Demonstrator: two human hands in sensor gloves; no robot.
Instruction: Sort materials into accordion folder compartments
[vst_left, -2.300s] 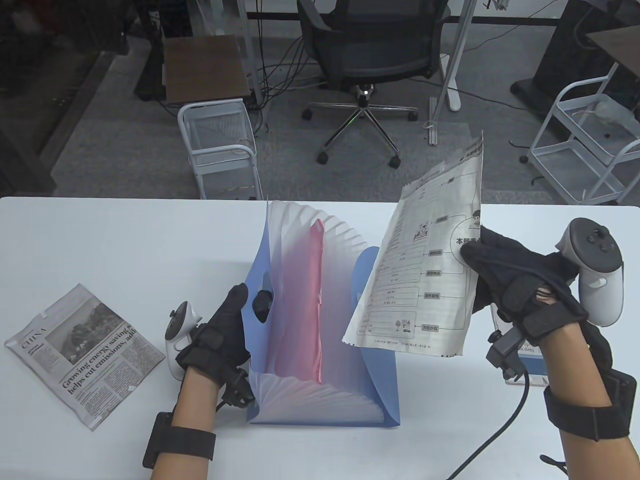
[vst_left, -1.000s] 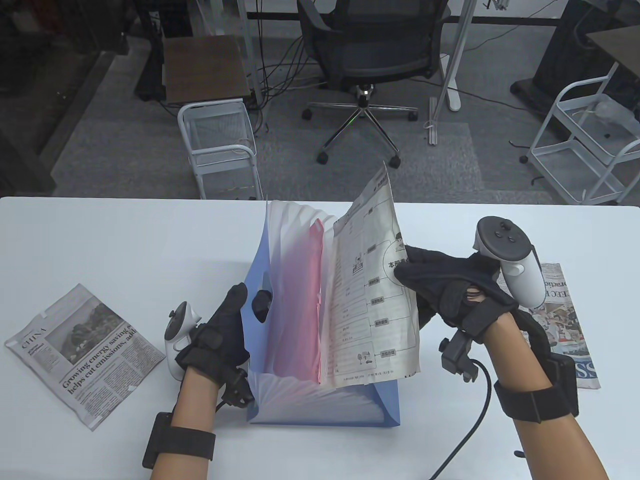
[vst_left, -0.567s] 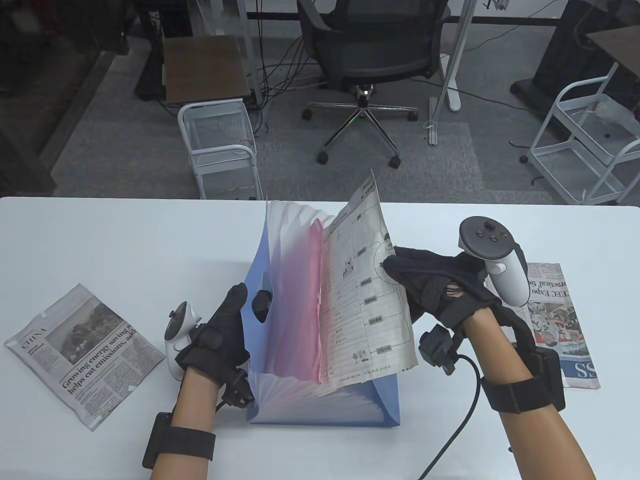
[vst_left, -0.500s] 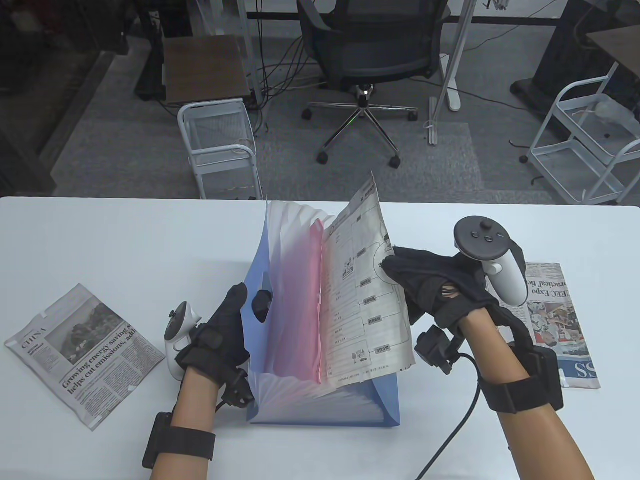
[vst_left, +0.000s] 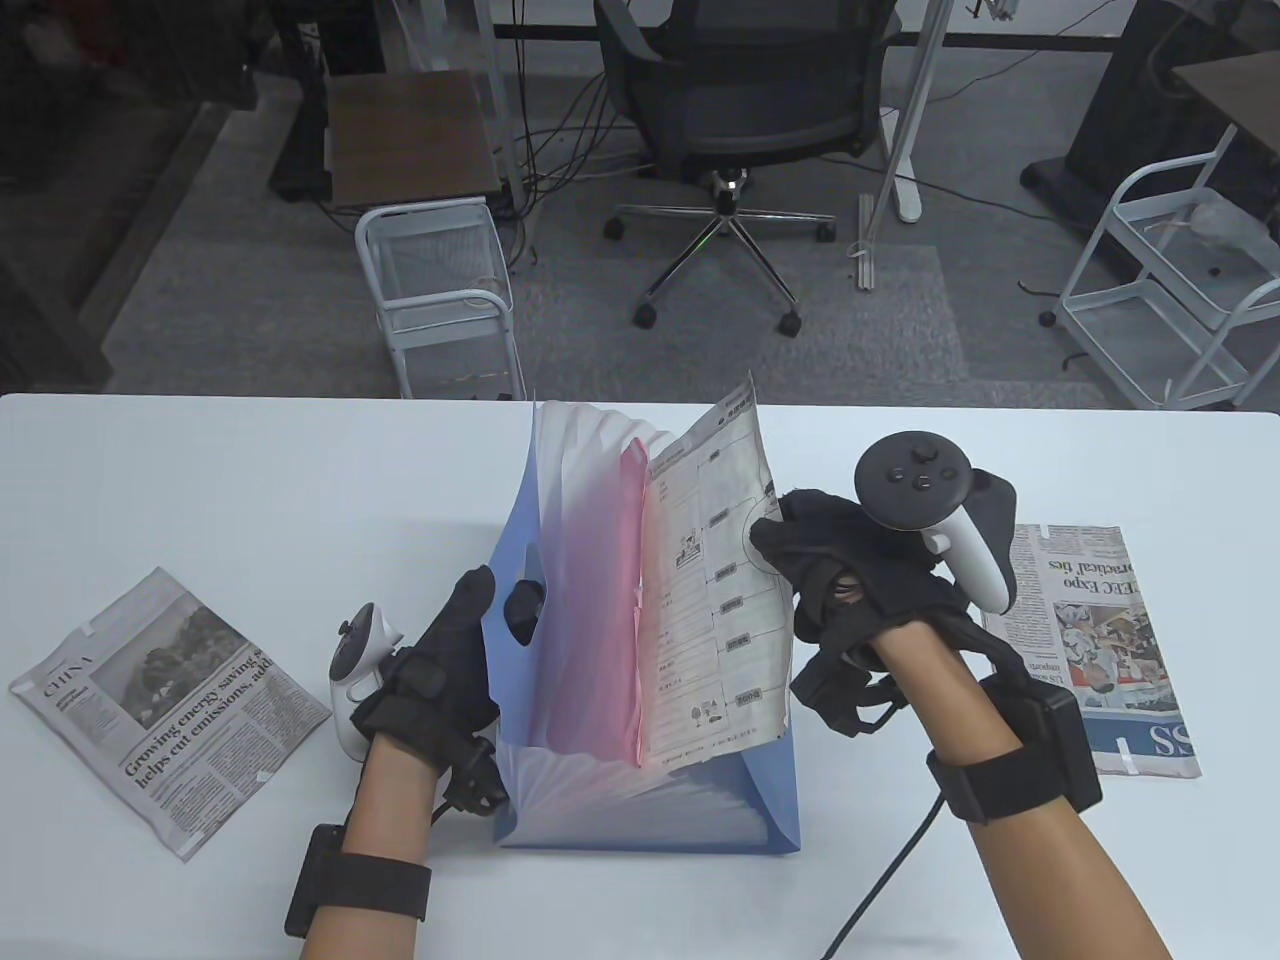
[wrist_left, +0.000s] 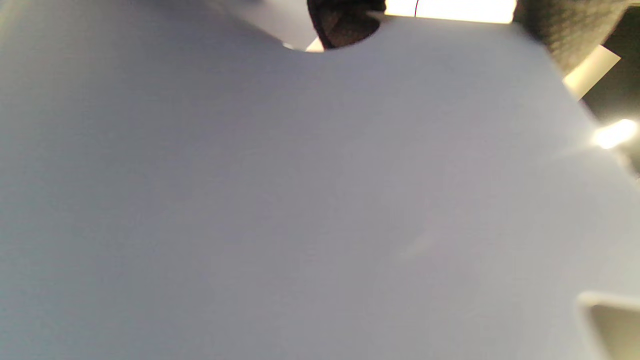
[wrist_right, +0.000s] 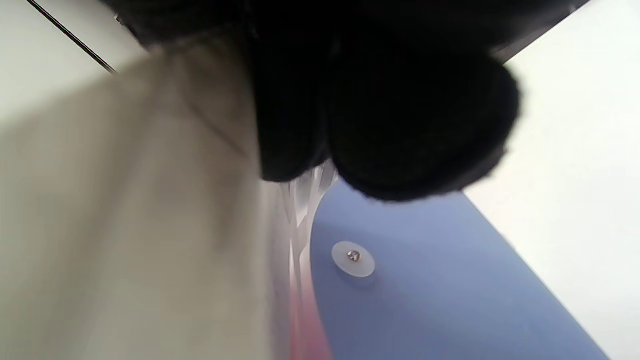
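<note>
A blue accordion folder (vst_left: 770, 800) stands fanned open at the table's middle, with a pink sheet (vst_left: 630, 600) in one pocket. My left hand (vst_left: 470, 630) grips the folder's left cover, thumb through its cut-out; that cover (wrist_left: 300, 200) fills the left wrist view. My right hand (vst_left: 800, 560) pinches a folded newspaper with a printed diagram (vst_left: 715, 600) at its right edge. The paper's lower edge sits among the pockets just right of the pink sheet. The right wrist view shows my fingers (wrist_right: 400, 125) on the paper (wrist_right: 125, 225) above the folder's blue flap (wrist_right: 425, 300).
A folded English newspaper (vst_left: 170, 700) lies on the table at the left. Another newspaper (vst_left: 1100, 640) lies at the right, partly under my right forearm. An office chair (vst_left: 740, 110) and wire carts (vst_left: 440, 290) stand beyond the table's far edge.
My right hand carried the diagram newspaper left from beside the folder and lowered it into the pockets next to the pink sheet. The left hand has not moved.
</note>
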